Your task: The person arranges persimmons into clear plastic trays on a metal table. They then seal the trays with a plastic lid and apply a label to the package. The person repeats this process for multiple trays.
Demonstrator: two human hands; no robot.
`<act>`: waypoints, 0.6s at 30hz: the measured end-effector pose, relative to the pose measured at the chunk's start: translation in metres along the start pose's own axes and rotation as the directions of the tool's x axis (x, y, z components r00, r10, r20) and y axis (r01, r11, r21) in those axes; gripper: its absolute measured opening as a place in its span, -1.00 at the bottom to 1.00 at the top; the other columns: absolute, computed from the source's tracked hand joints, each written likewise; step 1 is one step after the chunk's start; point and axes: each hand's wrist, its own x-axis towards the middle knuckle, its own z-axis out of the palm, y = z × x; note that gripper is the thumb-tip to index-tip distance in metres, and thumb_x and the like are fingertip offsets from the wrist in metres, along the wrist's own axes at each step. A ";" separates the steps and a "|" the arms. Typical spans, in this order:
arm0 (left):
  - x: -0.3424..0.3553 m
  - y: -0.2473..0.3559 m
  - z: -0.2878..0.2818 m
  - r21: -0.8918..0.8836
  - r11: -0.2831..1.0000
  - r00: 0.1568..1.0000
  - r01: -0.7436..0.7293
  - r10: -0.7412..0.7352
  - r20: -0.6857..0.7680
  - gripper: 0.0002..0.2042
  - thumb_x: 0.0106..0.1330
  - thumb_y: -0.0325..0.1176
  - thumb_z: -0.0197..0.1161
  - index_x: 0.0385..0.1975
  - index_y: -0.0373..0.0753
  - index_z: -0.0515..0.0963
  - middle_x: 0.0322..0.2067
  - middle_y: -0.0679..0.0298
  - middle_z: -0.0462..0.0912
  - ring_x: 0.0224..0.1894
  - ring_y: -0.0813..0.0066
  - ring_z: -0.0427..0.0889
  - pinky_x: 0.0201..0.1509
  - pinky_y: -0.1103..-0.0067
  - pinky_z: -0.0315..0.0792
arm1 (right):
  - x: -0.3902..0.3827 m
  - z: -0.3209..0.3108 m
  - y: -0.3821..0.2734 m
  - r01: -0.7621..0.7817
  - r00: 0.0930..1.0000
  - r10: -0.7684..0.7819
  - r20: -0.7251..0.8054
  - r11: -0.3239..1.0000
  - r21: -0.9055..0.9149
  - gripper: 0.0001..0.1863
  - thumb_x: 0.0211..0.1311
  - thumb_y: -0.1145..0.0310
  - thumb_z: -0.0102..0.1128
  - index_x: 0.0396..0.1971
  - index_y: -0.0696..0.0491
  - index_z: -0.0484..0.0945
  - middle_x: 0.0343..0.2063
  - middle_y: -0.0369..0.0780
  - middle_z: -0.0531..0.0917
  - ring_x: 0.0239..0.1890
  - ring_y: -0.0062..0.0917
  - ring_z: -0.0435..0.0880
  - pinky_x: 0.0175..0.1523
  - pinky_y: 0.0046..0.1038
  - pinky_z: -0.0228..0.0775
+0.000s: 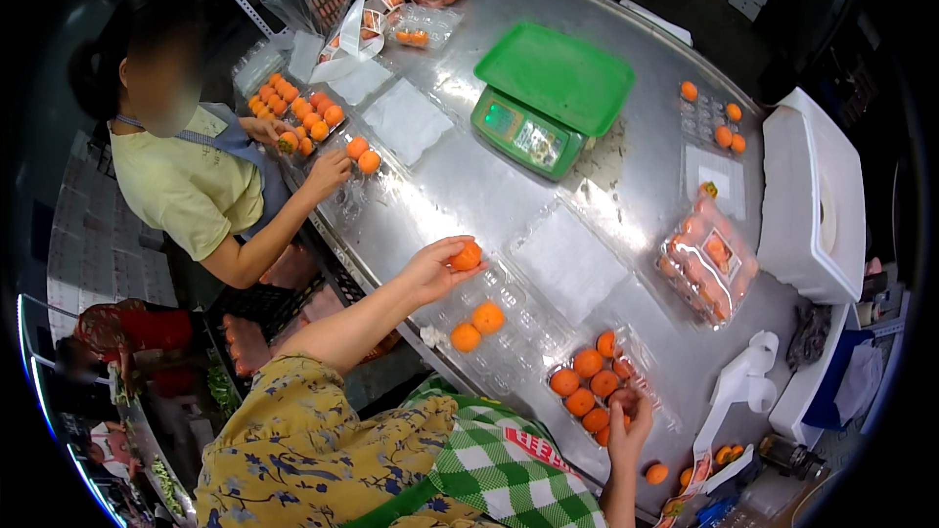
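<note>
My left hand grips an orange fruit above a clear plastic moulded tray holding two fruits. To its right lies an open clear tray with several orange fruits. My right hand is in that tray's right side, fingers curled around a fruit that they partly hide. A clear lid with a white liner lies flat beyond the left tray. A sealed pack of fruit rests to the right.
A green scale stands mid-table. A co-worker handles fruit trays at left, above dark crates. A white foam box borders the right edge; label strips and loose fruit lie lower right.
</note>
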 end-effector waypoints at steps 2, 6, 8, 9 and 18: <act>0.016 0.021 -0.011 -0.051 0.998 0.998 -0.048 0.046 -0.037 -0.75 0.33 -0.48 0.04 -0.03 -0.40 0.36 -0.10 0.03 0.45 -0.05 0.06 0.53 0.14 0.25 0.47 | 0.000 0.002 0.002 -0.027 1.000 0.027 -0.013 1.000 -0.007 -0.65 0.07 0.58 0.13 -0.09 0.27 0.43 -0.34 -0.18 0.57 -0.31 -0.55 0.56 -0.17 -0.52 0.40; 0.081 0.136 -0.019 0.045 0.950 0.951 -0.309 0.310 0.002 -0.75 0.32 -0.45 0.07 -0.06 -0.42 0.37 -0.14 0.05 0.48 -0.09 0.20 0.53 0.09 0.27 0.50 | -0.006 0.003 0.002 -0.094 0.993 0.096 -0.071 0.995 0.035 -0.66 0.08 0.58 0.12 -0.08 0.26 0.42 -0.31 -0.18 0.57 -0.28 -0.57 0.56 -0.17 -0.54 0.41; 0.106 0.256 0.003 0.053 0.836 0.837 -0.545 0.547 -0.022 -0.71 0.37 -0.31 0.06 -0.07 -0.41 0.38 -0.14 0.07 0.50 -0.11 0.23 0.54 0.04 0.36 0.50 | -0.007 0.003 0.000 -0.133 0.986 0.137 -0.097 0.990 0.049 -0.70 0.09 0.57 0.12 -0.12 0.25 0.43 -0.30 -0.19 0.57 -0.28 -0.58 0.56 -0.18 -0.54 0.41; 0.101 0.315 0.033 0.068 0.652 0.655 -0.755 0.752 0.069 -0.58 0.39 -0.12 0.03 -0.02 -0.42 0.35 -0.13 0.07 0.49 -0.08 0.22 0.51 0.10 0.37 0.45 | -0.007 0.005 -0.003 -0.140 0.985 0.141 -0.101 0.990 0.017 -0.72 0.09 0.57 0.12 -0.15 0.24 0.44 -0.31 -0.19 0.57 -0.29 -0.58 0.56 -0.19 -0.54 0.41; 0.083 0.387 0.104 0.230 0.449 0.504 -0.863 0.781 0.368 -0.68 0.34 -0.20 0.12 -0.16 -0.39 0.43 -0.29 0.10 0.60 -0.08 0.25 0.55 0.01 0.41 0.44 | -0.003 0.015 -0.013 -0.110 0.993 0.110 -0.046 0.994 0.002 -0.69 0.13 0.57 0.09 -0.08 0.24 0.42 -0.32 -0.24 0.56 -0.32 -0.63 0.54 -0.21 -0.58 0.40</act>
